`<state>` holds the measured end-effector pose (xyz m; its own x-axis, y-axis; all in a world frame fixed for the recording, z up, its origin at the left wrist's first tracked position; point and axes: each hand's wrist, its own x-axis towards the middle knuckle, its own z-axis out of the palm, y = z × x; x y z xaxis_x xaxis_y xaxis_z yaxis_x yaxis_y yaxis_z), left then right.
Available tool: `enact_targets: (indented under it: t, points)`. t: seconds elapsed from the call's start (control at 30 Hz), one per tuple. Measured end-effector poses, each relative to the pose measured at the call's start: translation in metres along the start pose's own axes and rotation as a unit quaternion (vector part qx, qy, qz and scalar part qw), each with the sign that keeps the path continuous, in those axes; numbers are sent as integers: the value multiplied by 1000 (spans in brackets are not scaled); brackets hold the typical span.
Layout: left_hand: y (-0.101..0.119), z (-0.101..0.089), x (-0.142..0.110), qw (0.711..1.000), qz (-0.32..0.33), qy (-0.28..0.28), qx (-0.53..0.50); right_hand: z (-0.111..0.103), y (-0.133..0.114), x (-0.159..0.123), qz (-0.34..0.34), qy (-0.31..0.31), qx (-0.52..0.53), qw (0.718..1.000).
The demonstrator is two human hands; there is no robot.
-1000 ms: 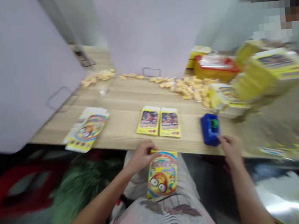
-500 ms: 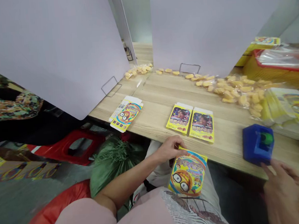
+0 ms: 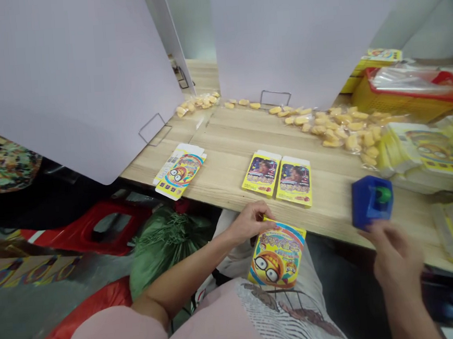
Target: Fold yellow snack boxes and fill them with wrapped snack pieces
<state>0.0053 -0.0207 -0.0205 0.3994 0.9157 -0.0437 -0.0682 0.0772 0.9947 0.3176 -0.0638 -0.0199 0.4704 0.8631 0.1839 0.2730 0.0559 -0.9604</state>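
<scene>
My left hand pinches the top edge of a yellow cartoon box, which lies tilted over my lap just below the table edge. My right hand is at the near side of a blue tape dispenser with a green hub. Its fingers are drawn together at the dispenser's front, somewhat blurred, and whatever lies between them cannot be made out. Behind the left hand, two flat yellow boxes, one on the left and one on the right, lie side by side on the table.
More flat boxes overlap the table's left edge. Several bagged yellow pieces line the back. At right are stacked boxes and a red-rimmed yellow basket. White panels stand behind. A green sack sits below.
My right hand has moved in to the tape dispenser's front and its fingers have drawn together. My left hand still holds the box. The whole view has shifted slightly.
</scene>
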Motion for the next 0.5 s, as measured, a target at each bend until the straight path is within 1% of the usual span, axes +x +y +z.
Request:
enact_targets:
  t: [0.03, 0.07, 0.1, 0.13, 0.2, 0.23, 0.27, 0.3, 0.33, 0.37, 0.4, 0.47, 0.5]
  points:
    - [1, 1, 0, 1000, -7, -13, -11, 6, -20, 7, -12, -84, -17, 996]
    - [3, 3, 1, 999, -15, -25, -20, 14, -41, 15, -17, -238, -52, 970]
    - [4, 5, 1, 999, -22, -35, -24, 25, -62, 24, -26, -371, -80, 925]
    - [5, 6, 1, 999, -25, -42, -23, 38, -81, 33, -42, -474, -102, 874]
    - [8, 9, 0, 999, -22, -43, -16, 68, -109, 47, -98, -608, -142, 775]
    - [8, 10, -1, 999, -18, -40, -14, 83, -118, 52, -120, -655, -155, 730]
    - [9, 10, -2, 999, -14, -37, -13, 96, -124, 54, -138, -690, -165, 691]
    - [10, 11, -4, 999, -11, -31, -12, 108, -127, 55, -151, -715, -173, 660]
    - [10, 11, -5, 1000, -9, -26, -12, 117, -128, 54, -162, -731, -181, 638]
    - [11, 11, -6, 1000, -10, -22, -12, 125, -128, 53, -173, -739, -189, 622]
    - [11, 11, -7, 1000, -12, -19, -12, 130, -127, 51, -185, -742, -200, 613]
    - [13, 11, -9, 1000, -16, -12, -11, 136, -126, 47, -203, -740, -223, 601]
    - [13, 11, -9, 1000, -18, -10, -10, 138, -126, 44, -207, -736, -233, 600]
